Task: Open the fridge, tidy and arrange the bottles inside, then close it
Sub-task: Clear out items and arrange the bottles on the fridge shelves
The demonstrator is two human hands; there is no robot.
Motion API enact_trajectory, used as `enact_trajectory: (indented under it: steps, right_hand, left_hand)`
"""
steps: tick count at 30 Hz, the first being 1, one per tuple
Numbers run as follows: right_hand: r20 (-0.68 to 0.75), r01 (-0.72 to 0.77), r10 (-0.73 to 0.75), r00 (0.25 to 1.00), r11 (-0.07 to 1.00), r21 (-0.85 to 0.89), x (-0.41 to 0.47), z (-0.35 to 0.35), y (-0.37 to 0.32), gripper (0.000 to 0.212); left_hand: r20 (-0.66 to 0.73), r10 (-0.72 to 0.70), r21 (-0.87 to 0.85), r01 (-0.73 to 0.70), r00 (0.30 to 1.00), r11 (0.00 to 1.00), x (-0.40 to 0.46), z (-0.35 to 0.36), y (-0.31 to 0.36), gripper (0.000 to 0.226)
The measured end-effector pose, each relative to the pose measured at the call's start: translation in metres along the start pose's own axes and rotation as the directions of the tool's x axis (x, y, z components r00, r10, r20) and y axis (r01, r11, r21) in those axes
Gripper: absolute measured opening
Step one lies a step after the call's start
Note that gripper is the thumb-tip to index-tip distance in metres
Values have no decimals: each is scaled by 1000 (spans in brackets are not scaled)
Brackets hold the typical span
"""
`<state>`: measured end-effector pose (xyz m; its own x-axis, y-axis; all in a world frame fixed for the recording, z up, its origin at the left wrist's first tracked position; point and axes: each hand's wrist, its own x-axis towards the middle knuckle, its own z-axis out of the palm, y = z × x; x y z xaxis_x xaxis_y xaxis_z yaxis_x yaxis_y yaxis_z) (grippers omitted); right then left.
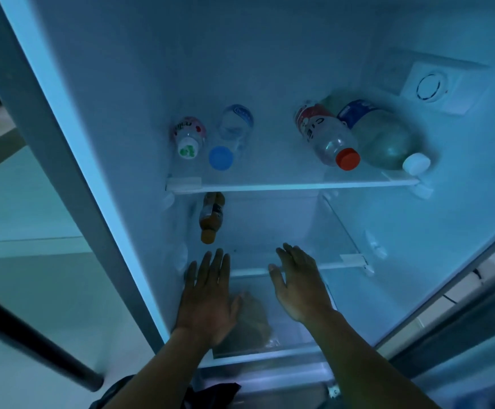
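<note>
The fridge stands open. On its upper glass shelf (pixel 293 185) stand a small bottle with a white cap (pixel 188 137) and a clear bottle with a blue cap (pixel 231 137) at the left. At the right stand a red-capped bottle (pixel 327 135) and a big green bottle with a white cap (pixel 388 140), side by side. A brown bottle (pixel 211 215) stands on the lower shelf (pixel 340 262) at the left. My left hand (pixel 209 296) and my right hand (pixel 301 286) reach in at the lower shelf's front edge, fingers apart, holding nothing.
A brownish wrapped item (pixel 253 323) lies in the compartment under my hands. A round control dial (pixel 429 87) sits on the right inner wall. The fridge's frame (pixel 72 160) runs down the left, the open door's edge (pixel 453 293) along the right.
</note>
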<state>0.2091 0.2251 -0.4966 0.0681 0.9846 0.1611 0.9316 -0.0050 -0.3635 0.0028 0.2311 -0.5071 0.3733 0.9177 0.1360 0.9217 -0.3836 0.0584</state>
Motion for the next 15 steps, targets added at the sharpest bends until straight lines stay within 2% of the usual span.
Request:
enact_trajectory:
  steps: [2,5,8,11,15]
  right_hand:
    - [-82,-35,37,996,999,31,10,-6,-5,61]
    - [-82,-52,58,995,996,74,35,-18,-26,45]
    - [-59,-64,74,995,985,157,56,-26,-61,47]
    - [0,-55,56,998,992,111,78,-26,-92,55]
    - [81,-157,148,986,980,122,102,-22,-115,59]
  left_hand:
    - [6,-7,-5,7,1000,1000,-2,2,3,83]
    - [21,-12,-23,12,1000,1000,0,3,5,88]
    - [19,-5,-29,6,1000,1000,-2,7,2,92]
    - [44,-5,-53,8,999,999,0,12,0,96]
    - [105,4,-43,1,994,999,2,0,4,92]
